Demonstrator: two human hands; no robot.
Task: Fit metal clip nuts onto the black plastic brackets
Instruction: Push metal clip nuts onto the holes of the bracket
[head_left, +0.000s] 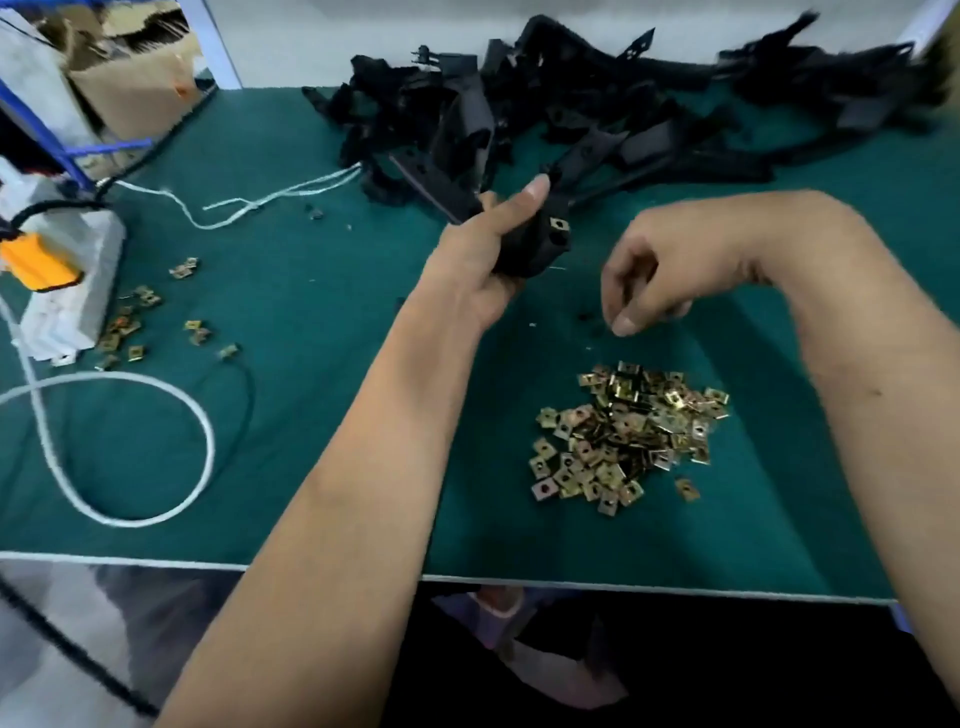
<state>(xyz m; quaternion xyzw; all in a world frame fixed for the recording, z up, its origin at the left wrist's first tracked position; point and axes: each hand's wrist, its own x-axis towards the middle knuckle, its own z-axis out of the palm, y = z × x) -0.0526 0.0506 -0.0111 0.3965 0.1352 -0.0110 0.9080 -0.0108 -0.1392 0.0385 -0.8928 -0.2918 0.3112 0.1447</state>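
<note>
Left hand: the left hand (485, 260) grips a long black plastic bracket (540, 244), a brass-coloured metal clip nut (559, 224) already seated at its near end.
Right hand: the right hand (649, 283) hangs with fingers loosely curled, holding nothing visible.
Key relation: the heap of loose brass clip nuts (628, 436) lies just below the right hand's fingertips, nearer than to the left.
Bracket axis: runs away up-left from the grip.

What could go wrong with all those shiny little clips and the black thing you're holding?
The right hand hovers over the clip nut pile; a careless grab could scatter nuts off the near table edge. The left hand grips the bracket near a fitted clip, which might pinch fingers.
</note>
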